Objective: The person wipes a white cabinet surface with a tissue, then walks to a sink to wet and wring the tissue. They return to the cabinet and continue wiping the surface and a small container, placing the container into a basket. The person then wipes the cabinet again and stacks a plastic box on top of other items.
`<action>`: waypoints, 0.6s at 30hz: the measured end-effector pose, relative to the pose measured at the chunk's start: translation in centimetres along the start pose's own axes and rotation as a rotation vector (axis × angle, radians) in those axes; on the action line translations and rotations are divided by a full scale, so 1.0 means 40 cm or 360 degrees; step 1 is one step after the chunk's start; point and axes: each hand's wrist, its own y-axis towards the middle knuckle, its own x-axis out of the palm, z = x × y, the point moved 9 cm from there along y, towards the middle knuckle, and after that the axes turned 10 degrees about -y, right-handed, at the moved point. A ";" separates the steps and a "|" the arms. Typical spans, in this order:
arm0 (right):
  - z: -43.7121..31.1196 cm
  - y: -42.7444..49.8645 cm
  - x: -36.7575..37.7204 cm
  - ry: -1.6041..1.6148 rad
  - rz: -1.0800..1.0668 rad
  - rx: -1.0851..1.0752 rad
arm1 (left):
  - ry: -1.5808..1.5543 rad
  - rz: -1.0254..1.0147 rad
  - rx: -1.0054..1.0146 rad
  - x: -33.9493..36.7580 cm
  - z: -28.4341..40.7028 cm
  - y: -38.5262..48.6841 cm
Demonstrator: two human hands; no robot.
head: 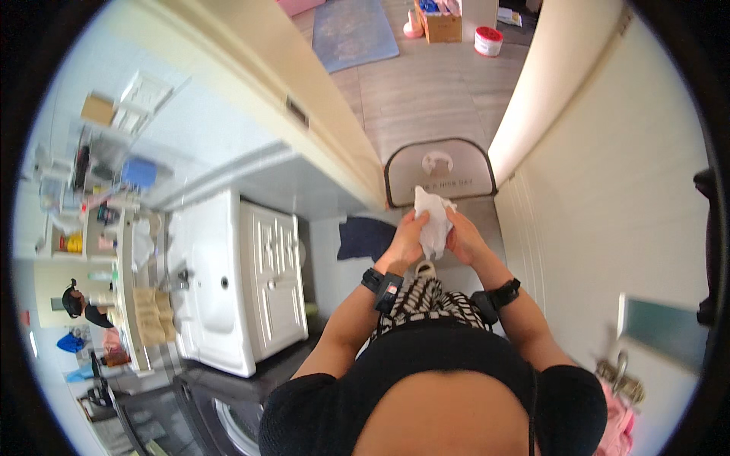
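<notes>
A crumpled white cloth (436, 226) hangs between my two hands, in front of my body. My left hand (404, 238) grips its left side with the thumb on top. My right hand (466, 238) pinches the opposite side, its lower fingers partly hidden behind the fabric. Both wrists wear black strapped devices. Beyond the cloth, a grey doormat (399, 165) with a dark border and printed writing lies at the doorway. Left of my hands, a dark blue cloth or mat (363, 238) is spread on the floor.
At left stands a white washbasin (219, 319) on a panelled cabinet (279, 285), beside a front-loading washing machine (219, 393). The doorframe (319, 119) and an open door (576, 171) flank the passage. Beyond are a blue mat (353, 34), a cardboard box (443, 28) and a red-lidded tub (488, 43).
</notes>
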 end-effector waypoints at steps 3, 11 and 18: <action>-0.161 0.140 -0.119 -0.0231 0.0272 -0.0014 | -0.0038 0.0067 -0.0213 0.077 0.054 0.210; -0.721 0.506 -0.345 -0.1639 0.1188 -0.1018 | -0.0019 0.0233 -0.0244 0.190 0.298 0.823; -0.917 1.152 -0.164 -0.1177 0.0158 -0.0745 | -0.0182 -0.0113 -0.0569 0.359 0.622 1.290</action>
